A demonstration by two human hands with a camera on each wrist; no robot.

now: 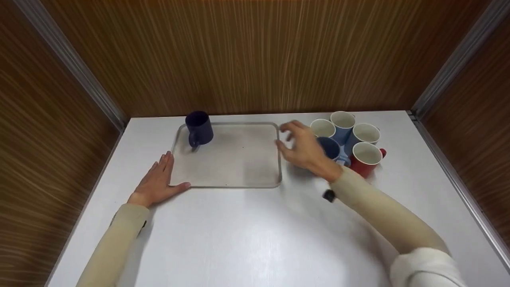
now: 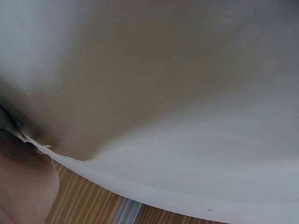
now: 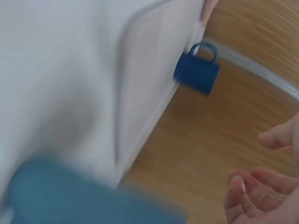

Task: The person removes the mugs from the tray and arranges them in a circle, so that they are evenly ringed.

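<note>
- While your left hand [image 1: 157,181] lies flat on the counter [image 1: 247,231], fingers straight and touching the near-left corner of the tray [image 1: 255,175], your right hand [image 1: 305,149] hangs over the tray's right edge with fingers loosely spread, gripping nothing
- Looks to me like you're between mugs: one dark blue mug [image 1: 199,128] already stands upright in the far-left corner of the tray, handle facing you
- Five more sit bunched on the counter just right of the tray, and the blue mug [image 1: 330,146] is right under your right hand, so I'd guess that's the one in hand
- Next move probably calls for dropping the fingers round its body or handle without knocking the red mug [image 1: 366,159] touching it
- Right wrist is bent, forearm angled in from the near right; wrist view is blurry
</note>
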